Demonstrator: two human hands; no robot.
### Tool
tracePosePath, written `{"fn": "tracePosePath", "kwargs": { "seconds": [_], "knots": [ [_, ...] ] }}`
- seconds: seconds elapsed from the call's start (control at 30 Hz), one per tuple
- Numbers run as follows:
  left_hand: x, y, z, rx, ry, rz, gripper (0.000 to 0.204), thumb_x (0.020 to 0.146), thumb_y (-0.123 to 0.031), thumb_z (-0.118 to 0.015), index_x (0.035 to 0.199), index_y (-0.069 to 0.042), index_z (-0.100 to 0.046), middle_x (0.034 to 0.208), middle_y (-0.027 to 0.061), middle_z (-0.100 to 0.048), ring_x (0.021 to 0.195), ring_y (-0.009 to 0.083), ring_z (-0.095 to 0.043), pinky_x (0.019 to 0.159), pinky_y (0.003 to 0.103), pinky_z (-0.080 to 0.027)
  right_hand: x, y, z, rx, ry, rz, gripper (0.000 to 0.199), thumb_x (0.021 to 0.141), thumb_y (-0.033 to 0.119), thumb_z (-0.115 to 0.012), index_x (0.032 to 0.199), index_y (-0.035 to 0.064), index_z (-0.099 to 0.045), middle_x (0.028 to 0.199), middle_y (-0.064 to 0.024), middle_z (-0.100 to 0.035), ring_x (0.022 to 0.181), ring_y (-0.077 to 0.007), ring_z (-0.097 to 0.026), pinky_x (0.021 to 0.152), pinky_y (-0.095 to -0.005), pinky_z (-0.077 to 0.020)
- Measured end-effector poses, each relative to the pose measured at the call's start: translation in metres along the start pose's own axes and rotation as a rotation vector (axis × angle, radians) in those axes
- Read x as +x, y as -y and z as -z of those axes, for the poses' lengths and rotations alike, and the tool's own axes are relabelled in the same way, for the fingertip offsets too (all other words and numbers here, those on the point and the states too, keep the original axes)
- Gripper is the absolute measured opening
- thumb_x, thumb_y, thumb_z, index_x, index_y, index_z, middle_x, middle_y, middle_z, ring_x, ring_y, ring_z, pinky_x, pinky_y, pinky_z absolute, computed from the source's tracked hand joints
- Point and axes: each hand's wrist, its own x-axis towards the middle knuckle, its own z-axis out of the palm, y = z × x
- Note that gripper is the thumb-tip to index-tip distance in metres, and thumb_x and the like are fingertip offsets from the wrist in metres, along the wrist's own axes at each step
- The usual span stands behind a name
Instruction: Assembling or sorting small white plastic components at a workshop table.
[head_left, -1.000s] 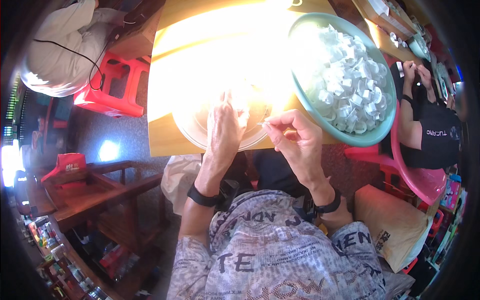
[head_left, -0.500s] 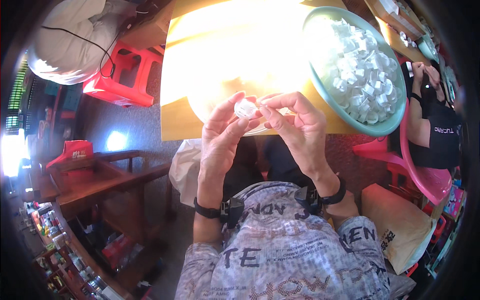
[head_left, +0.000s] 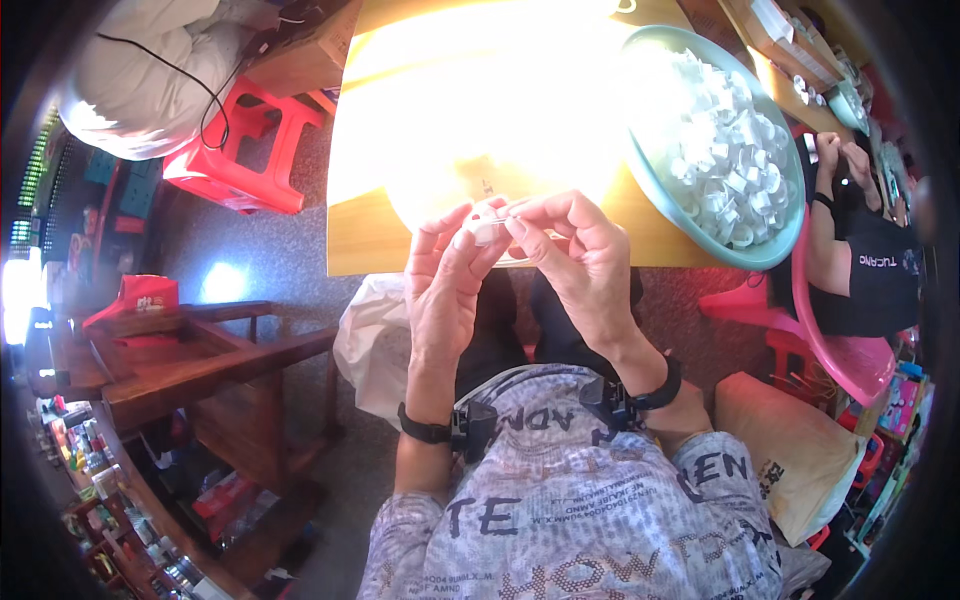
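Note:
A small round white plastic piece [head_left: 485,233] is pinched between the thumb and fingers of my left hand [head_left: 440,280], above the table's near edge. My right hand [head_left: 585,258] is closed in a pinch against the right side of that piece. Something thin and pale seems to show at its fingertips, too small to name. To the right, a light green oval basin [head_left: 655,190] holds a heap of similar white plastic pieces [head_left: 745,170].
Strong sunlight washes out much of the wooden table [head_left: 375,235]. A red plastic stool [head_left: 240,170] stands at the left, a wooden chair [head_left: 230,365] below it. On the right are another person's hands [head_left: 845,155], a pink basin [head_left: 850,365] and a paper sack [head_left: 780,440].
The white piece has tilted from showing its round face to a more edge-on view. Both hands have shifted slightly, still pinching at it, and the whole view has moved a little.

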Motion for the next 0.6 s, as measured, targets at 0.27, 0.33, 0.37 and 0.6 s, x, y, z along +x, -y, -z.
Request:
{"fn": "tracePosePath", "kwargs": {
  "seconds": [0.27, 0.33, 0.37, 0.6],
  "knots": [
    [0.0055, -0.0004, -0.0030, 0.191, -0.011, -0.005, 0.034, 0.092, -0.005, -0.055, 0.124, 0.002, -0.047, 0.122, 0.0186, -0.055, 0.110, 0.0243, -0.058, 0.096, 0.034, -0.048, 0.0043, -0.0017, 0.0022, 0.045, 0.005, -0.041, 0.007, 0.088, 0.005, -0.062, 0.090, -0.0009, -0.059, 0.089, -0.0077, -0.067, 0.080, -0.0111, -0.065, 0.069, -0.0238, -0.0549],
    [0.0056, -0.0017, -0.0045, 0.227, -0.031, 0.021, 0.035, 0.091, -0.006, -0.056, 0.124, 0.002, -0.048, 0.121, 0.0168, -0.056, 0.108, 0.0230, -0.059, 0.095, 0.034, -0.049, 0.0042, -0.0001, 0.0018, 0.044, 0.004, -0.041, 0.007, 0.088, 0.005, -0.062, 0.090, -0.0011, -0.059, 0.089, -0.0073, -0.066, 0.081, -0.0113, -0.065, 0.069, -0.0239, -0.0551],
    [0.0054, -0.0032, -0.0037, 0.247, -0.005, 0.025, 0.035, 0.091, -0.006, -0.058, 0.124, 0.002, -0.049, 0.120, 0.0156, -0.057, 0.106, 0.0217, -0.059, 0.093, 0.033, -0.049, 0.0057, 0.0019, 0.0011, 0.050, 0.022, -0.025, 0.008, 0.088, 0.005, -0.062, 0.091, -0.0014, -0.058, 0.089, -0.0074, -0.066, 0.082, -0.0115, -0.065, 0.069, -0.0241, -0.0552],
    [0.0055, -0.0069, 0.0050, 0.327, 0.022, 0.047, 0.036, 0.088, -0.002, -0.061, 0.121, 0.001, -0.050, 0.117, 0.0135, -0.057, 0.103, 0.0213, -0.060, 0.090, 0.033, -0.050, 0.0097, 0.0021, 0.0028, 0.033, 0.067, 0.017, 0.009, 0.087, 0.005, -0.062, 0.092, -0.0012, -0.059, 0.094, -0.0107, -0.066, 0.084, -0.0129, -0.065, 0.070, -0.0251, -0.0564]
  ]
}}
